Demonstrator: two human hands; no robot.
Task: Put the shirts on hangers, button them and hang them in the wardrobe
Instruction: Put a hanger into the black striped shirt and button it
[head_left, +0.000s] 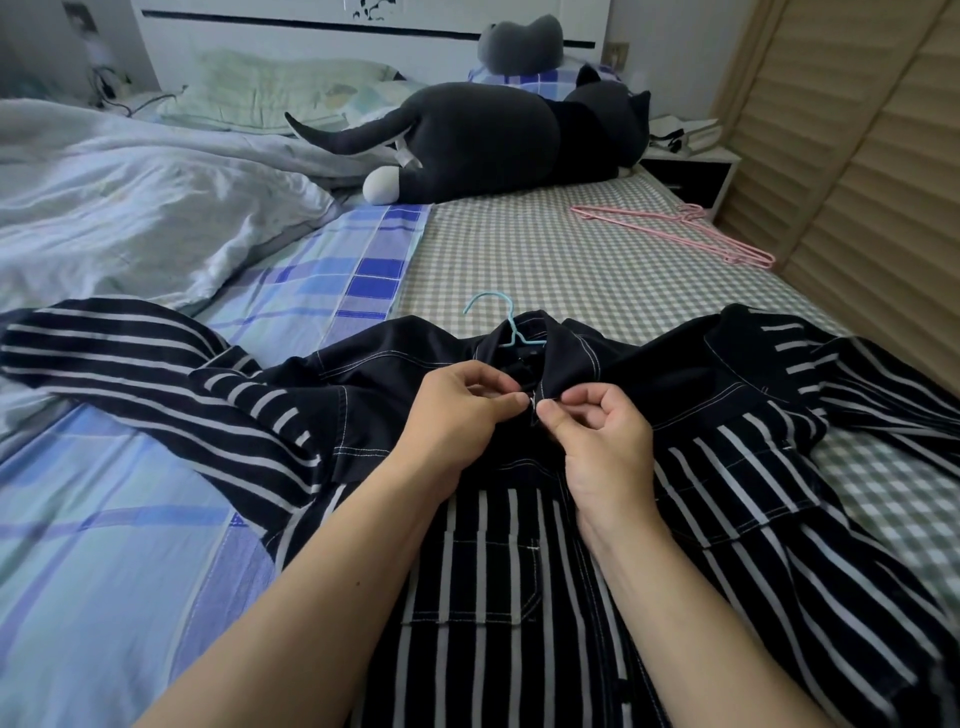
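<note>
A black shirt with white stripes (493, 561) lies spread front-up on the bed, sleeves out to both sides. A light blue hanger (511, 325) sits inside it, only its hook and neck showing above the collar. My left hand (462, 410) pinches the left edge of the shirt's front just below the collar. My right hand (597, 421) pinches the right edge at the same spot, fingertips nearly touching. The button itself is hidden between my fingers.
Pink hangers (675, 231) lie on the checked sheet (545, 260) at the far right, next to the slatted wardrobe door (857, 156). A large dark plush cat (493, 140) lies across the bed's head. A rumpled pale duvet (130, 208) covers the left side.
</note>
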